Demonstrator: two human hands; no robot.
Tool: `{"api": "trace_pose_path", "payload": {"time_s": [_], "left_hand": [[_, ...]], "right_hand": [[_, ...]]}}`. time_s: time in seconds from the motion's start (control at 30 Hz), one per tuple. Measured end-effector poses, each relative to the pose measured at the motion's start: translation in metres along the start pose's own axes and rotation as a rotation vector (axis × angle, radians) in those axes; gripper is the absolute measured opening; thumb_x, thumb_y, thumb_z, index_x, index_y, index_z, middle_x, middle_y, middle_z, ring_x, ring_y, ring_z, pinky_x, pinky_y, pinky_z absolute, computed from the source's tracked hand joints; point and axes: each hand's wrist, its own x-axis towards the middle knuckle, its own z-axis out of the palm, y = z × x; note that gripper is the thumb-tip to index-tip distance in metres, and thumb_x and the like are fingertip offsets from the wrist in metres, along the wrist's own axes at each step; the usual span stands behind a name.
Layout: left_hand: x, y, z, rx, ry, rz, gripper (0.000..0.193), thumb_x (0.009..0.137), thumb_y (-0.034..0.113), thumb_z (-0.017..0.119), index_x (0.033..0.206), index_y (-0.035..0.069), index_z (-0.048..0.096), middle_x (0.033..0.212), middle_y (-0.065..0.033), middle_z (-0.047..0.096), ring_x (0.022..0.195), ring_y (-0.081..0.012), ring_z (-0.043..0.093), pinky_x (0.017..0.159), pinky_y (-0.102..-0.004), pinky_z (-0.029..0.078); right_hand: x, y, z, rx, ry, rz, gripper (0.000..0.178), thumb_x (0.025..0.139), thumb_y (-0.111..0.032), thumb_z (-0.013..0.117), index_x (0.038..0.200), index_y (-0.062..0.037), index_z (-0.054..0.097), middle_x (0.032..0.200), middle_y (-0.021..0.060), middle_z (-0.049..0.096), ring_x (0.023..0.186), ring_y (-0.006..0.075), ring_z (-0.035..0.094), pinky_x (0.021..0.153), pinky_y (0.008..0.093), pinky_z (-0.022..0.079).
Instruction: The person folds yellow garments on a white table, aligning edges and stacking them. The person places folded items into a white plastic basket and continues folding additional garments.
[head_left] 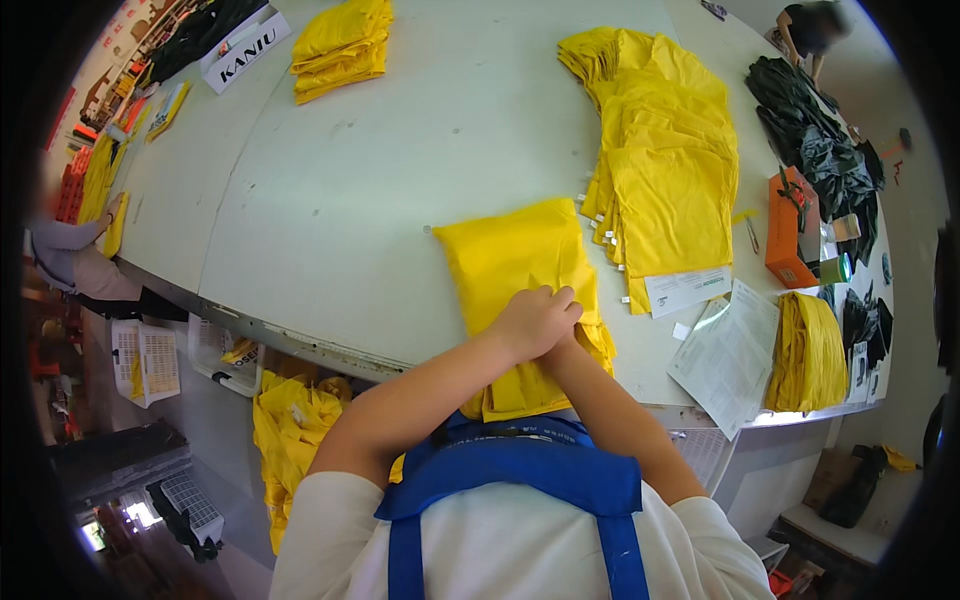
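A folded yellow fabric bundle [505, 245] lies at the table's front edge, against my body, with loose folds at its lower right. My left hand [532, 318] is closed on the fabric near the middle of the bundle, its knuckles up. Close against it, my right hand [564, 338] is partly covered by the left; its fingers look curled into the same fabric, but their tips are hidden. To the right lies an overlapping row of flat yellow fabric pieces [670, 205], several with small white tags along the left edge.
Printed sheets [728, 350] lie right of me, beside a folded yellow stack [808, 350]. An orange box [790, 235] stands behind them, near dark fabric [815, 130]. Another yellow stack [342, 45] sits far left. Yellow fabric [290, 430] hangs below the table. Two people work at the sides.
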Motion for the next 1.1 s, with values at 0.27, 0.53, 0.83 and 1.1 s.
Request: {"api": "trace_pose_path", "payload": {"time_s": [0.27,0.53,0.83,1.1], "left_hand": [[-0.019,0.03,0.014,-0.277,0.007,0.15,0.012,0.079,0.015,0.059,0.091,0.01,0.06,0.085,-0.0071,0.058,0.085,-0.0266,0.06,0.071,-0.0361,0.05],[-0.119,-0.017,0.026,-1.29,0.033,-1.174,0.064,0.089,0.026,0.064,0.139,0.002,0.034,0.128,-0.0141,0.05,0.114,-0.026,0.054,0.097,-0.0376,0.045],[-0.093,-0.008,0.006,-1.883,-0.158,-1.092,0.059,0.09,0.019,0.062,0.141,0.007,0.033,0.134,-0.0121,0.049,0.123,-0.0239,0.049,0.102,-0.0375,0.041],[-0.137,-0.023,0.038,-1.3,-0.011,-1.088,0.07,0.078,-0.008,0.058,0.141,0.002,0.03,0.134,-0.0135,0.048,0.121,-0.0234,0.049,0.101,-0.0327,0.039]], "right_hand": [[-0.003,0.026,-0.014,0.149,0.12,0.149,0.057,0.088,-0.043,0.057,0.137,-0.0163,0.046,0.144,0.0095,0.043,0.134,0.0262,0.036,0.112,0.04,0.025],[0.008,0.039,0.01,0.109,0.058,0.172,0.055,0.088,-0.042,0.057,0.136,-0.0161,0.048,0.142,0.0098,0.044,0.134,0.0263,0.037,0.112,0.0401,0.025],[0.047,0.038,0.016,0.142,-0.064,0.184,0.054,0.088,-0.041,0.057,0.135,-0.0158,0.049,0.141,0.01,0.046,0.133,0.0264,0.038,0.111,0.0402,0.026],[-0.063,0.049,-0.064,0.775,-0.433,0.373,0.038,0.085,-0.018,0.068,0.119,-0.0054,0.06,0.111,0.0111,0.065,0.098,0.0165,0.062,0.082,0.0318,0.051]]}}
